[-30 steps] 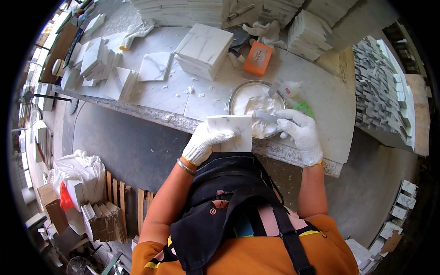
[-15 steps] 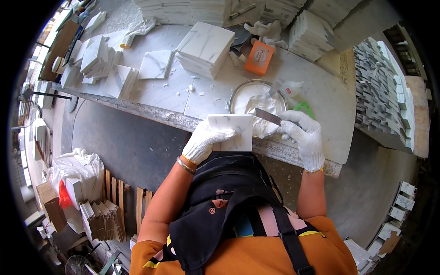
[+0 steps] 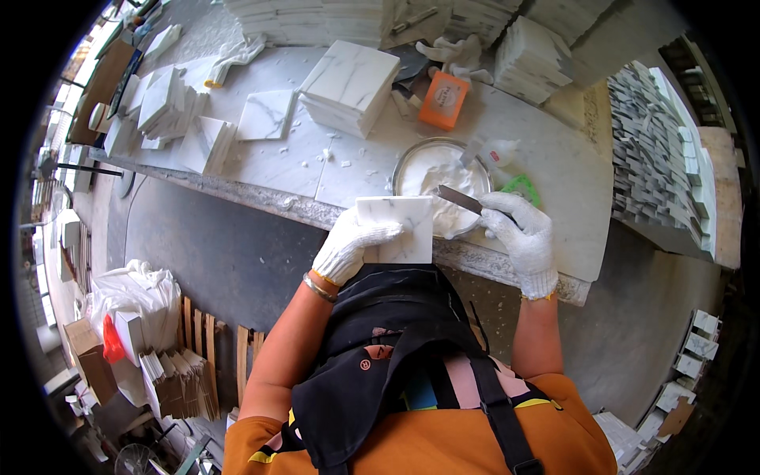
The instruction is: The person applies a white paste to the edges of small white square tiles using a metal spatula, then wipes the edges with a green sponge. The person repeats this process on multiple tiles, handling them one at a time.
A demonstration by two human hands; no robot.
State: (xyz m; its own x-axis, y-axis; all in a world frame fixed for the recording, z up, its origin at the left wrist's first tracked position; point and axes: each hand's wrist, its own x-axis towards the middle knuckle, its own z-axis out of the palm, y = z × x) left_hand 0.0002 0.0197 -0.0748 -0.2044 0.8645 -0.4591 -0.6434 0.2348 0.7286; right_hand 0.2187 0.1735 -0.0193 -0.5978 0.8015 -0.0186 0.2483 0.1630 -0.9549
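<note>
In a white knitted glove, my left hand (image 3: 352, 244) grips a square white marble tile (image 3: 402, 236) with grey veins, thumb laid across its face. My right hand (image 3: 522, 233), gloved the same way, is closed on a flat grey metal blade, a putty knife (image 3: 457, 199) by its look, pointing left. Its tip is just right of the tile's upper corner, over a round metal bowl (image 3: 398, 176) of white paste (image 3: 431, 174). Whether the tip touches the paste I cannot tell. A clear white bottle (image 3: 503, 150) and a green plastic piece (image 3: 522, 188) lie beside the bowl.
On the marble-topped bench (image 3: 348, 178) are a tall tile stack (image 3: 350, 79), a single tile (image 3: 267, 115), an orange box (image 3: 443, 100) and loose white gloves (image 3: 455, 54). Smaller tile piles (image 3: 168, 103) fill its left end. Many thin stone pieces (image 3: 653, 150) are stacked at right.
Both hands stay nearly in place, with the tile and the blade still held. The view has shifted very slightly. Nothing was picked up or let go.
</note>
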